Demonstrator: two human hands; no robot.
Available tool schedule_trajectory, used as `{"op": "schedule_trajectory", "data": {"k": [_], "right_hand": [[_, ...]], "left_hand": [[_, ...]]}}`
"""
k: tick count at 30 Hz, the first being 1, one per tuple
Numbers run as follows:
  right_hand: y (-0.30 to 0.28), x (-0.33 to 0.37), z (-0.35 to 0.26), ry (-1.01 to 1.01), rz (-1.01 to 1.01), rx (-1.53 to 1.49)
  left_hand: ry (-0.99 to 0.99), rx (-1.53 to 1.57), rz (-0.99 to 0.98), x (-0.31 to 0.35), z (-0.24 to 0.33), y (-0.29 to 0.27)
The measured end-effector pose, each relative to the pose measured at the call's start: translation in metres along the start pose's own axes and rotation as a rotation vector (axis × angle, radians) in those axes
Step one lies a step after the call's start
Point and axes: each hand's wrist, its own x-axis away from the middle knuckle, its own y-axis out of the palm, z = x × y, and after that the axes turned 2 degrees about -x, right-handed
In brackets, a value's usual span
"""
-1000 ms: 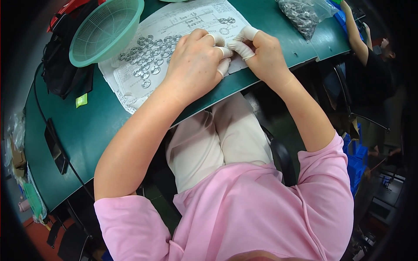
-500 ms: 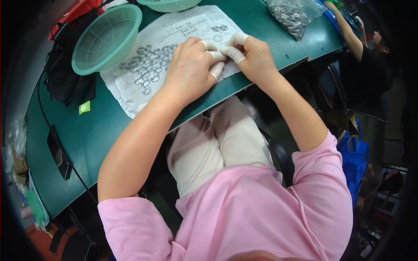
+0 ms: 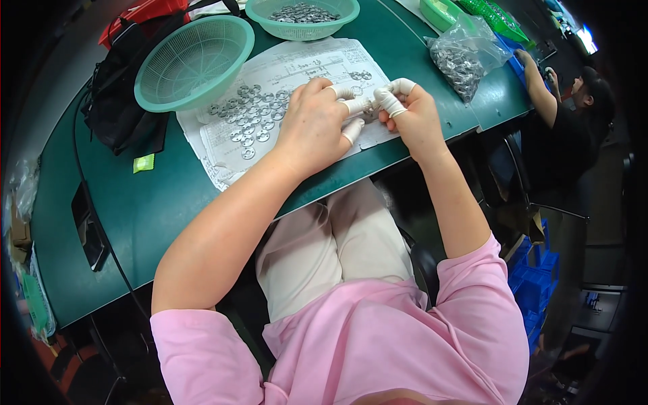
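Observation:
White finger cots cover several fingertips of both my hands. My left hand (image 3: 317,125) is above the printed paper sheet (image 3: 223,165), its fingers closed. The thumb and forefinger of my right hand (image 3: 413,115) are pinched together, close against the left fingertips. A small shiny bit shows where the hands meet; the fingers hide most of it and I cannot tell its kind. Left of my left hand, many round metal discs (image 3: 248,121) with holes are spread on the paper. A few more discs (image 3: 360,75) lie beyond my hands, near the sheet's far right corner.
At the far left stands a green mesh basket (image 3: 156,101); another basket (image 3: 304,30) holds metal discs. A clear bag (image 3: 466,64) of metal parts lies to the right. On the left are a black bag (image 3: 111,121), a phone (image 3: 89,229) and a cable. Another person (image 3: 563,125) sits far right.
The view has shifted, so the table sits lower and the far basket of discs shows more fully. My fingertips remain together, with a shiny bit now visible between them.

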Motion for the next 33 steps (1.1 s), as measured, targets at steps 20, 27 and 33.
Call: {"op": "schedule_trajectory", "data": {"k": [20,27,33], "right_hand": [[-0.005,0.000,0.017,-0.130,0.127,-0.382],[-0.009,0.001,0.016,-0.111,0.104,-0.389],[-0.010,0.000,0.016,-0.113,0.087,-0.430]], "left_hand": [[0.061,-0.087,-0.109,-0.007,0.008,-0.005],[0.047,-0.196,-0.274,-0.039,0.009,-0.011],[-0.138,-0.237,-0.251,-0.066,-0.012,-0.019]]}}
